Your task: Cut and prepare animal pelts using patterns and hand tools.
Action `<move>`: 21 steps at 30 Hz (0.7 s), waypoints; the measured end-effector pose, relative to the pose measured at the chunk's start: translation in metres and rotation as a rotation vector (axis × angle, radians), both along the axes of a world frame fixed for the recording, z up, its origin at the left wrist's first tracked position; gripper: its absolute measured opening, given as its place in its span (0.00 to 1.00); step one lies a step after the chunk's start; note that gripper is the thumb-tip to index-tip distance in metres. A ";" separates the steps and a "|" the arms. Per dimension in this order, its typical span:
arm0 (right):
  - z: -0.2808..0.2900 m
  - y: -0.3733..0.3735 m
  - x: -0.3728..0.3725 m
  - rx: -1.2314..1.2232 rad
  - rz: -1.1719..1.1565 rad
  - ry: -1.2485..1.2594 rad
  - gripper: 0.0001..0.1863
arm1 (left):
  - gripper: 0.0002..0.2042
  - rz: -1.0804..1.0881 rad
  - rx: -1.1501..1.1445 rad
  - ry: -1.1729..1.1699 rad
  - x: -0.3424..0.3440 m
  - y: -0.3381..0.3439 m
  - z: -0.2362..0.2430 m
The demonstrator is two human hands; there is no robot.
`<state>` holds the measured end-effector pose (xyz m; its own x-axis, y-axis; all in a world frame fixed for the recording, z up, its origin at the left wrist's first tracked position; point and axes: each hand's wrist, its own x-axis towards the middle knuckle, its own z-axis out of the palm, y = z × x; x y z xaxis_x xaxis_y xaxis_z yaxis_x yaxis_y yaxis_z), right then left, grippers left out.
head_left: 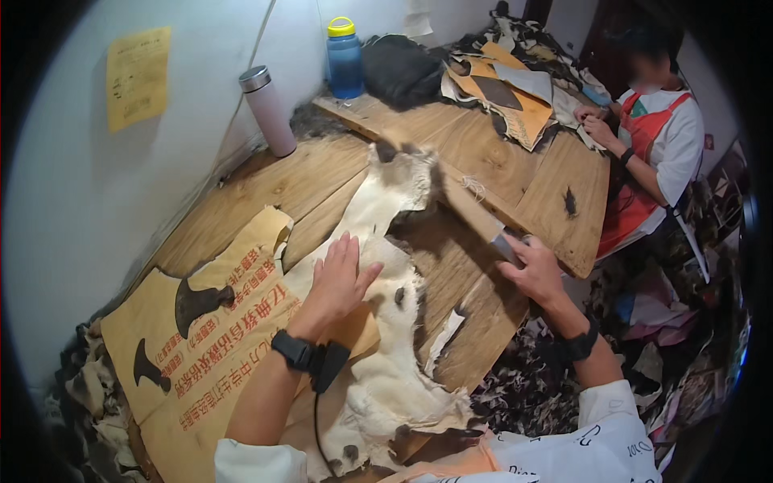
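Note:
My left hand (338,280) lies flat, fingers stretched out, on a cream-coloured animal hide (378,338) with dark spots and furry edges. The hide runs from the near edge of the wooden table (322,201) up to the middle. My right hand (533,270) is closed round the near end of a long flat tan stick (467,204) with a silvery band by the grip. The far end of the stick is blurred and reaches to the hide's upper right edge. Beside my left forearm is a brown paper sheet (233,346) with red print, bearing two dark crescent-shaped pieces (201,304).
A pink flask (270,113) and blue bottle (345,60) stand by the wall, near a dark fur heap (403,68). A co-worker in a red apron (644,145) handles material at the far right. Scraps (644,346) cover the floor. A hide strip (444,340) lies nearby.

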<state>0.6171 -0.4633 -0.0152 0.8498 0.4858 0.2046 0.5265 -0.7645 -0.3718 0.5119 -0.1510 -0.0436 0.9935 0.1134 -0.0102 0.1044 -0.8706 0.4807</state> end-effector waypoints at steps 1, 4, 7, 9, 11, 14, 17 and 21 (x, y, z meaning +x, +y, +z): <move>0.002 -0.011 0.003 0.047 -0.071 -0.012 0.26 | 0.31 0.013 0.031 -0.006 0.011 0.000 -0.003; 0.023 -0.040 0.002 0.129 -0.199 -0.078 0.25 | 0.37 0.024 0.003 0.119 0.050 -0.011 -0.007; 0.033 -0.063 0.000 0.148 -0.227 -0.018 0.25 | 0.36 0.052 0.044 0.114 0.079 -0.029 -0.004; 0.036 -0.066 -0.003 0.128 -0.194 -0.032 0.25 | 0.37 0.088 0.062 0.262 0.094 -0.036 -0.010; 0.043 -0.061 -0.007 0.129 -0.159 -0.005 0.25 | 0.37 0.035 0.154 0.220 0.103 -0.045 0.002; 0.041 -0.054 -0.003 0.170 -0.124 0.020 0.25 | 0.28 -0.083 0.398 -0.267 0.103 -0.051 -0.005; 0.042 -0.044 0.004 0.194 -0.034 -0.039 0.25 | 0.31 -0.242 0.274 -0.250 0.091 -0.053 0.015; 0.040 -0.027 0.008 0.173 0.144 -0.095 0.25 | 0.26 0.012 -0.591 -0.373 0.059 -0.022 0.028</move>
